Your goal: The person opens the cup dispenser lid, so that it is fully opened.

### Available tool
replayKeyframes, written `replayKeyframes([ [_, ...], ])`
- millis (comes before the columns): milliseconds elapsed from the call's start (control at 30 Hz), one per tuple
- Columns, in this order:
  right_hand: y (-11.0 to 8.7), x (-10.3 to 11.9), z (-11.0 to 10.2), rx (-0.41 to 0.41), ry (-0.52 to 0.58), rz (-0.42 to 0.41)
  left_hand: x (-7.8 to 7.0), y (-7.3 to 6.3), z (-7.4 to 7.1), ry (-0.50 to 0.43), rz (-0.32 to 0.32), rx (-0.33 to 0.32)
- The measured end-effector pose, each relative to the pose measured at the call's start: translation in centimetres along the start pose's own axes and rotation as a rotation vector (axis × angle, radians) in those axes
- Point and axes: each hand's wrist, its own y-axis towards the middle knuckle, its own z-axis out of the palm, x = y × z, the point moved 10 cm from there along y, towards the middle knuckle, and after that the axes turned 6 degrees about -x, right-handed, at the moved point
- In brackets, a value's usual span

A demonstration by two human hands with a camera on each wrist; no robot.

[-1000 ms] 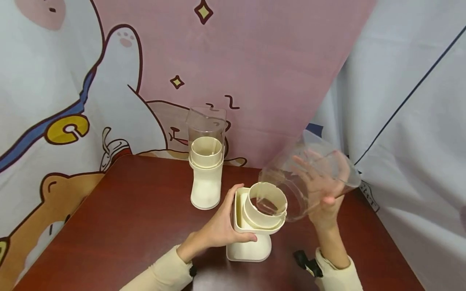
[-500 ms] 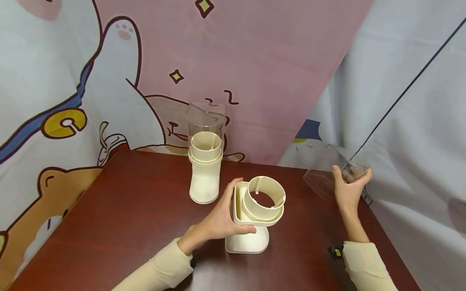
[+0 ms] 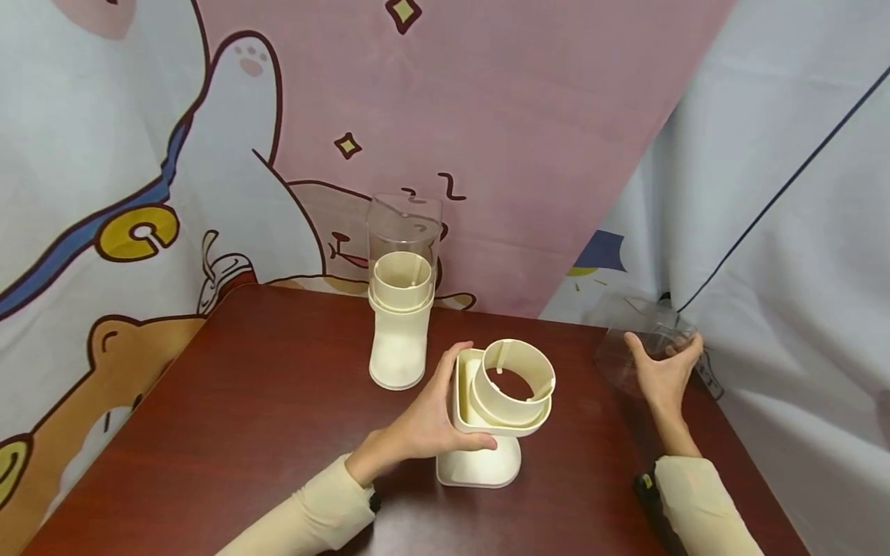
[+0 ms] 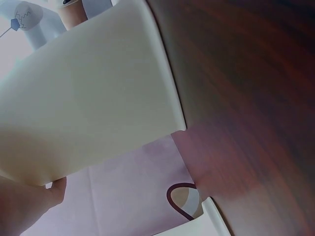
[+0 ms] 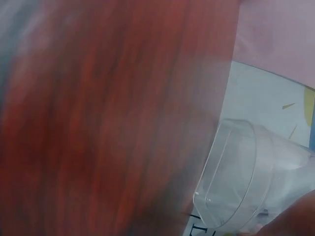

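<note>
My left hand [image 3: 431, 421] grips a cream plastic dispenser base [image 3: 480, 463] by its upper rim, thumb in front and fingers at the back. The base stands on the table with its round, ringed opening uncovered. Its smooth wall [image 4: 88, 88] fills much of the left wrist view. At the table's back right corner, my right hand [image 3: 664, 378] holds a clear plastic container [image 3: 619, 347] between thumb and fingers. In the right wrist view the container [image 5: 236, 177] shows its rim, and the hand [image 5: 295, 216] is partly cut off.
A second cream base [image 3: 398, 351] with a clear container [image 3: 403, 224] fitted on top stands upright behind the left hand. The dark red table [image 3: 278, 401] ends at a printed cloth [image 3: 487, 154] at the back and a white cloth [image 3: 786, 309] on the right.
The clear container has moved from beside the base, where it was tilted over the right arm, to the back right corner and down. My left hand keeps its grip on the base.
</note>
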Motion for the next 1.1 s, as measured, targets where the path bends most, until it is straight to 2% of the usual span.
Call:
replayKeyframes([
  [367, 0.9, -0.9, 0.6, 0.038, -0.010, -0.007, -0.5, 0.4, 0.1, -0.001, 0.009, -0.005],
  [533, 0.8, -2.0, 0.9, 0.088, -0.015, 0.033, -0.4, 0.4, 0.3, -0.005, 0.001, 0.002],
  [700, 0.5, -2.8, 0.7, 0.128, -0.091, 0.079, -0.3, 0.2, 0.3, -0.010, -0.006, 0.002],
  [800, 0.1, -2.4, 0.1, 0.114, -0.129, 0.091, -0.2, 0.1, 0.1, -0.014, -0.009, -0.005],
  [867, -0.1, -1.1, -0.9, 0.037, -0.090, 0.039, -0.1, 0.1, 0.1, -0.015, -0.011, -0.004],
  [967, -0.9, 2.3, -2.5, -0.106, 0.036, -0.131, 0.0, 0.0, 0.1, -0.005, -0.013, 0.000],
  [1033, -1.9, 5.2, -2.8, -0.142, 0.116, -0.280, 0.0, 0.0, 0.1, 0.009, -0.013, 0.003],
  [1100, -3.3, 8.2, -2.2, -0.097, 0.179, -0.411, -0.4, -0.1, 0.1, 0.028, 0.003, 0.006],
])
